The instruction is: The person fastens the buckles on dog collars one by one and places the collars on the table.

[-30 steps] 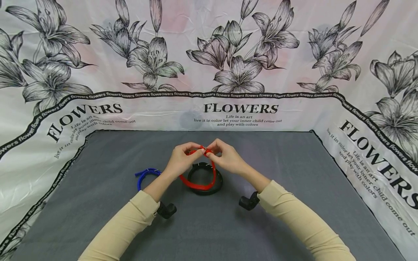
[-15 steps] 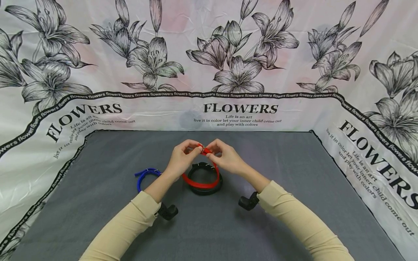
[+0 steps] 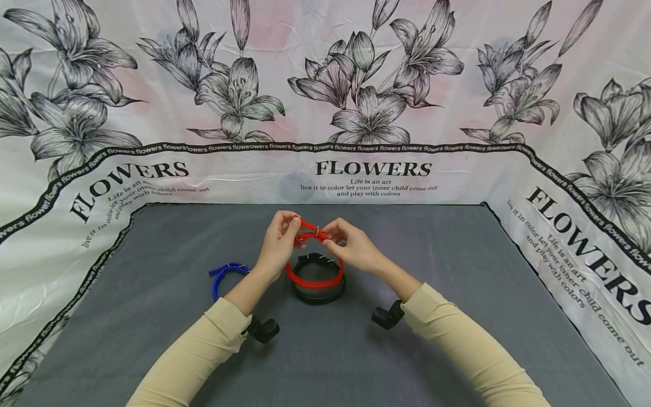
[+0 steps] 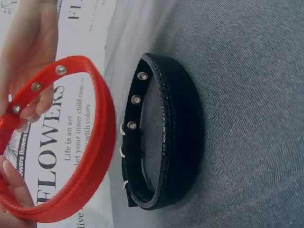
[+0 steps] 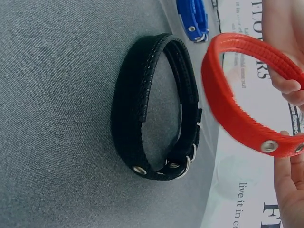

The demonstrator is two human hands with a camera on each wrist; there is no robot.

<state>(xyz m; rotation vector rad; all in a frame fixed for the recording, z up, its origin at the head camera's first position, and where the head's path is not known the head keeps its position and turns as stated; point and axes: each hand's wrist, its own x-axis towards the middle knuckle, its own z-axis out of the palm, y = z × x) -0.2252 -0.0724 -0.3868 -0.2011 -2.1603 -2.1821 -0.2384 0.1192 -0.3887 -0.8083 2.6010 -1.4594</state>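
A red collar (image 3: 312, 284) with metal eyelets hangs in a loop between both hands, raised over the table. The left hand (image 3: 277, 243) pinches the strap's end part between thumb and fingers. Facing it, the right hand (image 3: 353, 244) pinches the collar close to its metal buckle (image 3: 317, 230). The strap runs through the buckle, as the head view shows. Below the red loop, a black collar (image 4: 185, 137) with eyelets and metal rings lies on the table, its loop fastened. In the right wrist view the red collar (image 5: 223, 99) appears beside the black one, apart from it.
A blue collar (image 3: 217, 281) lies left of the black one, partly hidden by the left forearm. Grey cloth (image 3: 432, 249) covers the table. Behind it stands a white flower-printed backdrop (image 3: 244, 175).
The left hand has moved a little left and up, drawing the red strap's end away from the buckle. The right hand has hardly moved. The red loop hangs slightly higher.
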